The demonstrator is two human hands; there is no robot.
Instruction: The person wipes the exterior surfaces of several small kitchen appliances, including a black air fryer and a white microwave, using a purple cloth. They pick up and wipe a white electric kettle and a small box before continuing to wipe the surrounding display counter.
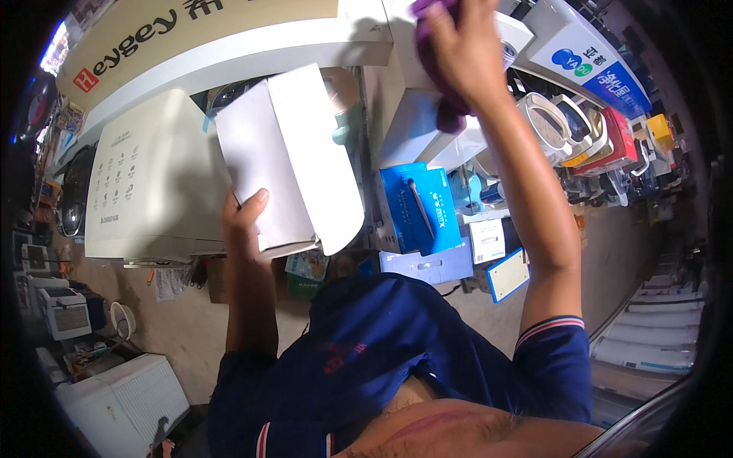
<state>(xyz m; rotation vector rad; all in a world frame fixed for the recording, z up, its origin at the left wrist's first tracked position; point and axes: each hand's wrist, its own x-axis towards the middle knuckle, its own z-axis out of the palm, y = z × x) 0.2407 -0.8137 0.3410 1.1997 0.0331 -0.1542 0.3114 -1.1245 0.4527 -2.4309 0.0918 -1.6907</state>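
My left hand (243, 220) holds a white cardboard box (303, 143) by its near left edge, thumb on its face. The box is tilted, and one of its flaps stands out at the near end. At the top of the view my right hand (471, 60) grips a bunched purple cloth (450, 121), reaching over the white shelf (404, 63). Part of the cloth is hidden behind the fingers. Beneath my right forearm stand a blue printed box (401, 214) and several white appliances, one of them a round-lidded appliance (544, 123).
A large cream Chigo carton (160, 172) stands left of the white box. Behind it runs a Heygey display board (229, 34). At the upper right is a Yadu box (590, 57), with a red box (615, 140) below. A white ribbed unit (131, 401) sits on the floor, lower left.
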